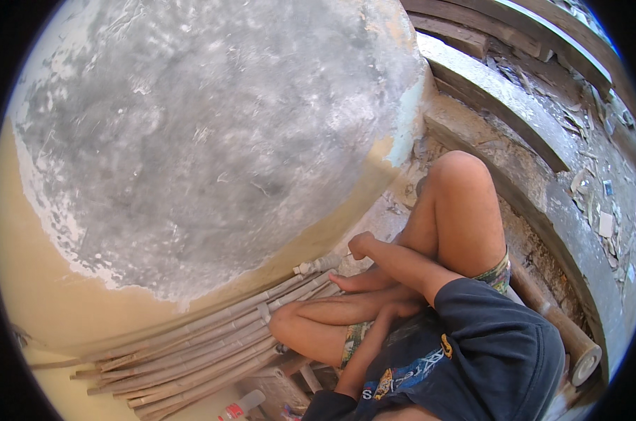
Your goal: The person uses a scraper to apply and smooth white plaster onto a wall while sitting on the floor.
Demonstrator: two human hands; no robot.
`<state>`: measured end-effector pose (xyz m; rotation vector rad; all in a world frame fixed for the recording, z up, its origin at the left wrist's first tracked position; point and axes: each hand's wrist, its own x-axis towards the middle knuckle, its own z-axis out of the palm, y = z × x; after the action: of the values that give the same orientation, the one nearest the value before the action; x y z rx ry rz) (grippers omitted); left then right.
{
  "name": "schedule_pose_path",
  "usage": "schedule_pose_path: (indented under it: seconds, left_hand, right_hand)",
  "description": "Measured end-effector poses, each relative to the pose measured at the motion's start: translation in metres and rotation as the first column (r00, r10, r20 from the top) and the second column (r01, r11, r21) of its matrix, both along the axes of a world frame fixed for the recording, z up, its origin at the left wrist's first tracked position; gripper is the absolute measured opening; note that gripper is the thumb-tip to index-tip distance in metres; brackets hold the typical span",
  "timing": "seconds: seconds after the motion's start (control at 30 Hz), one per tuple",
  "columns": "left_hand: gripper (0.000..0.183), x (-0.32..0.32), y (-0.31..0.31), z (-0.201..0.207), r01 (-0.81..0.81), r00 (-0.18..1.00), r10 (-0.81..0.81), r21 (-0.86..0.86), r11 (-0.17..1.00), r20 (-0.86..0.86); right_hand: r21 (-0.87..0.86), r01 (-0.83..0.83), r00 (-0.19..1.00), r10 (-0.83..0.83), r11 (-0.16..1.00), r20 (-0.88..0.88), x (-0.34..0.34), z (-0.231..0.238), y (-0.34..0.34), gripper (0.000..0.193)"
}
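My right hand (pixel 361 245) is closed in a fist, stretched out past my bent knee. A thin dark sliver shows at its lower edge, too small to name. Below it is my bare foot (pixel 356 281), and close by lies a pale, lumpy wrapped bundle (pixel 318 265) at the end of the bamboo poles (pixel 213 337). My left hand (pixel 403 309) rests low between my crossed legs, against my thigh. Its fingers are mostly hidden, so what it touches or holds is unclear.
A plastered wall (pixel 213 147), grey with yellow edges, rises in front. On the right, a curved concrete ledge (pixel 500 105) borders littered ground. A thick bamboo pole (pixel 557 330) lies beside me. At lower left are a clear bottle (pixel 246 403) and a wooden block (pixel 272 386).
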<state>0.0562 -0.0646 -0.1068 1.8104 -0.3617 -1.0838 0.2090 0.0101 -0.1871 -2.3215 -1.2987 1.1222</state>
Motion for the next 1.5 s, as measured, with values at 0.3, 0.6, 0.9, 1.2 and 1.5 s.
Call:
schedule_pose_path:
  seconds: [0.3, 0.6, 0.9, 1.2, 1.5]
  left_hand:
    - [0.032, 0.0, 0.002, 0.001, -0.01, 1.0, 0.01, -0.018, 1.0, -0.014]
    - [0.032, 0.002, 0.006, 0.0, -0.008, 1.0, 0.008, -0.014, 1.0, -0.018]
    - [0.032, 0.002, 0.005, -0.003, 0.0, 0.999, -0.001, -0.027, 1.0, -0.044]
    - [0.033, 0.013, 0.052, 0.022, -0.109, 0.983, 0.089, -0.123, 0.986, -0.162]
    - [0.031, 0.05, 0.114, -0.018, -0.467, 0.881, 0.353, 0.462, 0.754, 0.315]
  right_hand:
    - [0.021, -0.016, 1.0, 0.016, 1.0, 0.005, 0.001, 0.003, -0.004, 0.031]
    - [-0.001, -0.027, 1.0, 0.027, 1.0, -0.004, 0.0, 0.001, 0.0, 0.032]
    - [-0.011, -0.046, 0.999, 0.046, 0.999, -0.008, 0.001, 0.001, -0.002, 0.034]
    - [0.011, -0.018, 1.0, 0.018, 1.0, -0.02, -0.001, 0.001, -0.002, 0.028]
    - [-0.053, -0.178, 0.984, 0.178, 0.983, -0.007, 0.053, 0.076, 0.007, 0.025]
